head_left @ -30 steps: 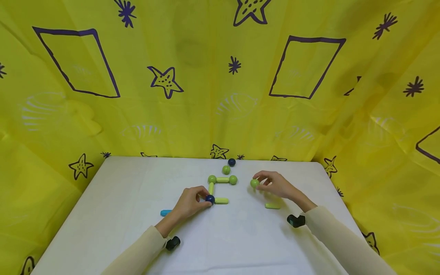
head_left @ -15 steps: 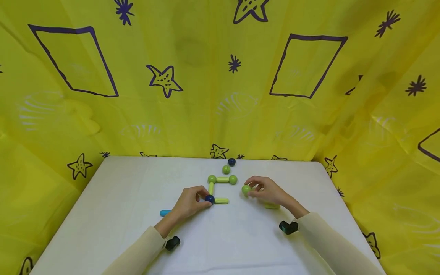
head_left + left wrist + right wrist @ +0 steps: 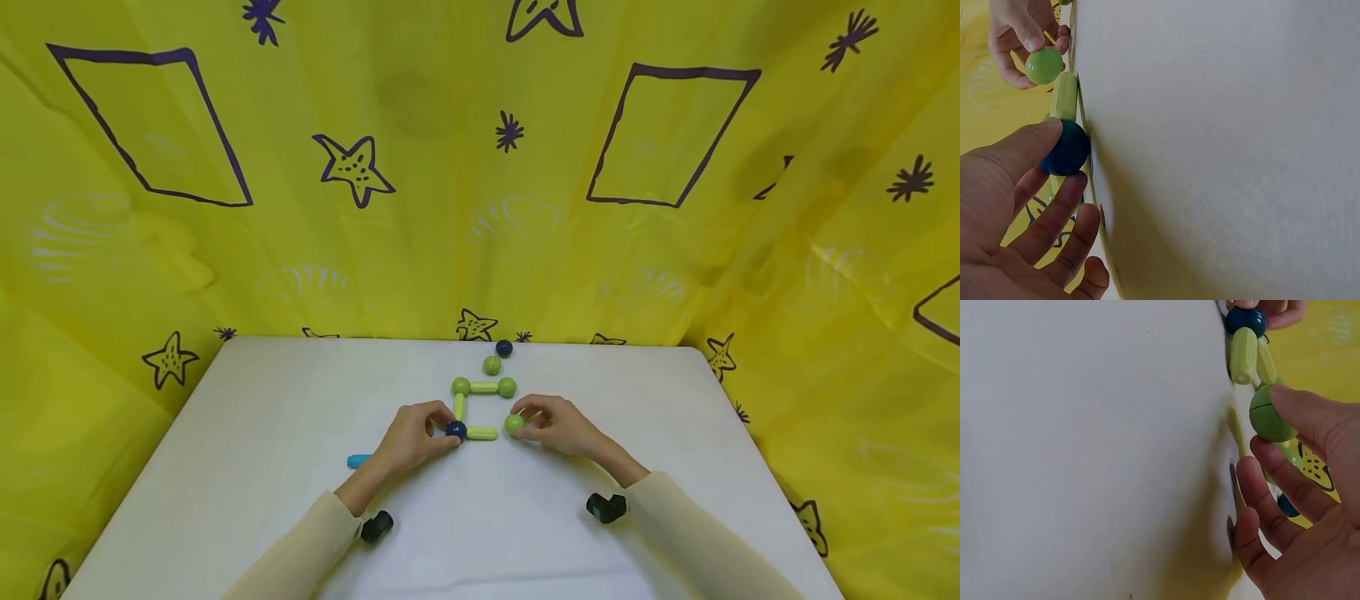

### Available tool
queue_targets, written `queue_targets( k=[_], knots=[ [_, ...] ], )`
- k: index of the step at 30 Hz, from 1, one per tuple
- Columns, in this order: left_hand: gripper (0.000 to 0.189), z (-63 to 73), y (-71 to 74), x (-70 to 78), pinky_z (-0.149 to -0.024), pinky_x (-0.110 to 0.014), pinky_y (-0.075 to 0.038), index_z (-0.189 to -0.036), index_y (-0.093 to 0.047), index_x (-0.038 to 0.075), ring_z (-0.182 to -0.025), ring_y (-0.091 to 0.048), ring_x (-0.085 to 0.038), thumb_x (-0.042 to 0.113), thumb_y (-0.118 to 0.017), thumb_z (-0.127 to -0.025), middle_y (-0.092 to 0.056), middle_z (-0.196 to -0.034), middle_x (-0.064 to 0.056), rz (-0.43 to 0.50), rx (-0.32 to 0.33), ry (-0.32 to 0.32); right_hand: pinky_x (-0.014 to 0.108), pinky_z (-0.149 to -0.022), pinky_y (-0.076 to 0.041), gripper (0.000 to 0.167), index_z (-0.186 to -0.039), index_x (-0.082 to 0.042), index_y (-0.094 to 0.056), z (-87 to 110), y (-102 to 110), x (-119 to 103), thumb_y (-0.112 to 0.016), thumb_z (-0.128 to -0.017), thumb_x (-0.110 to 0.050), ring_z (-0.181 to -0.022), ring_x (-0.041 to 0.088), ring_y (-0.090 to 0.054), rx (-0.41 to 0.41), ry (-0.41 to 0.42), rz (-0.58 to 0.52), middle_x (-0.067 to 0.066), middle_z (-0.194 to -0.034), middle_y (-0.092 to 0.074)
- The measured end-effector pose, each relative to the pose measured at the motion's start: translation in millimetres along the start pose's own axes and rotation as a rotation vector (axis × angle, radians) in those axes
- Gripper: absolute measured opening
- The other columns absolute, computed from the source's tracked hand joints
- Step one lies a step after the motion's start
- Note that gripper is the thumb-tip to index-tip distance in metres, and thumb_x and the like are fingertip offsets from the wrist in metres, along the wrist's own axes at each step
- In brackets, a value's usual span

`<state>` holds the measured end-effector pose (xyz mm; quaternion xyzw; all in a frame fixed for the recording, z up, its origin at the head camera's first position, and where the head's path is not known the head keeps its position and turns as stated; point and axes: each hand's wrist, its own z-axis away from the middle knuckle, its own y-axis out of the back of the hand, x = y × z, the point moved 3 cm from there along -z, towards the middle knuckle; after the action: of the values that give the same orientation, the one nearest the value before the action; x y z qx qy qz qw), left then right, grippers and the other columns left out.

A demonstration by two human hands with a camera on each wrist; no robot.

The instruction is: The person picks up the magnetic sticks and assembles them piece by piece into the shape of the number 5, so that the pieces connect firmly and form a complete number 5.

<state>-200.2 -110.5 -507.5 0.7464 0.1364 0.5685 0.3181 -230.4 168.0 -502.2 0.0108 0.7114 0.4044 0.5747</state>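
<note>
Since a second ago my right hand (image 3: 558,427) has carried the green ball (image 3: 514,423) leftward, close to the lower rod's (image 3: 482,433) free end at 9 o'clock. Fingertips pinch it; my left hand (image 3: 411,439) clamps the dark blue ball (image 3: 456,430) steady. I'd approach slowly, end-on.

I am seeing a white worktop (image 3: 262,500) sitting under even light, while a yellow curtain (image 3: 420,208) printed with purple stars and squares is hanging around it.
</note>
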Motion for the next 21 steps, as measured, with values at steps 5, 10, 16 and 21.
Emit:
queue_targets(
  k=[5, 10, 16, 21],
  knots=[
    [0.020, 0.2, 0.2, 0.4, -0.066, -0.026, -0.043, -0.098, -0.074, 0.014, -0.073, -0.054, -0.015, 0.015, -0.087, -0.083, -0.074, -0.090, 0.004, 0.002, -0.006, 0.013, 0.029, -0.073, -0.052, 0.028, -0.116, -0.015, -0.071, -0.6, -5.8, -1.7, -0.081, -0.090, -0.018, -0.084, 0.015, -0.064, 0.010, 0.003, 0.005, 0.003, -0.108, -0.072],
    [0.020, 0.3, 0.2, 0.3, -0.066, -0.026, -0.043, -0.098, -0.074, 0.014, -0.072, -0.053, -0.013, 0.015, -0.087, -0.083, -0.074, -0.090, 0.004, 0.000, -0.005, 0.000, 0.028, -0.073, -0.050, 0.018, -0.110, -0.017, -0.073, -1.0, -9.1, -2.6, -0.078, -0.093, -0.019, -0.083, 0.015, -0.062, 0.022, -0.003, 0.011, 0.001, -0.109, -0.072],
    [0.020, -0.1, 0.2, 0.1, -0.066, -0.026, -0.043, -0.098, -0.074, 0.015, -0.072, -0.053, -0.013, 0.016, -0.087, -0.083, -0.074, -0.089, 0.005, 0.009, 0.000, 0.015, 0.026, -0.070, -0.049, 0.019, -0.112, -0.017, -0.072, 0.0, -11.1, -6.2, -0.078, -0.093, -0.019, -0.081, 0.016, -0.060, 0.016, -0.009, 0.015, -0.001, -0.108, -0.070],
    [0.020, 0.2, -0.5, -0.2, -0.066, -0.026, -0.043, -0.098, -0.074, 0.016, -0.072, -0.053, -0.013, 0.017, -0.087, -0.083, -0.073, -0.089, 0.006, 0.003, 0.003, 0.010, 0.026, -0.070, -0.048, 0.021, -0.113, -0.018, -0.072, 1.9, -11.4, -6.6, -0.078, -0.093, -0.021, -0.081, 0.015, -0.059, 0.015, -0.007, 0.032, -0.004, -0.106, -0.070]
  ],
)
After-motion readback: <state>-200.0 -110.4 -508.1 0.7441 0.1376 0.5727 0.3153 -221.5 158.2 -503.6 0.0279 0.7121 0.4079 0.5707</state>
